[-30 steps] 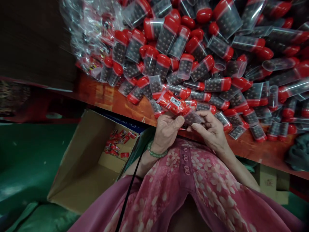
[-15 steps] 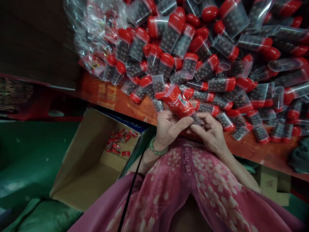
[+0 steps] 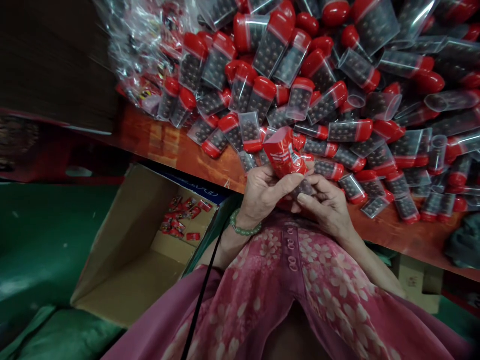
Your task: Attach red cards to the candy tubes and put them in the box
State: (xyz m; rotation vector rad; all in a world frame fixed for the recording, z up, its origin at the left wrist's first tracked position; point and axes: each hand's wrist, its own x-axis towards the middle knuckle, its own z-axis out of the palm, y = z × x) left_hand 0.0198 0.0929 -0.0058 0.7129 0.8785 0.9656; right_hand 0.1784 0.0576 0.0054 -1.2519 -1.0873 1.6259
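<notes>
While L hand (image 3: 259, 192) clamps a red wrapper (image 3: 280, 155), R hand (image 3: 327, 204) pinches a clear tube (image 3: 304, 188) at its near end, by table's (image 3: 176, 145) near edge. Capped tubes (image 3: 350, 131) heap far & right; carton (image 3: 116, 250) w/ packs (image 3: 176, 226) sits near left.

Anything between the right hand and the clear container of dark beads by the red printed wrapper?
Nothing visible: the right hand grips the clear container directly. The red printed wrapper, in the left hand, shows above it, not between them.
</notes>
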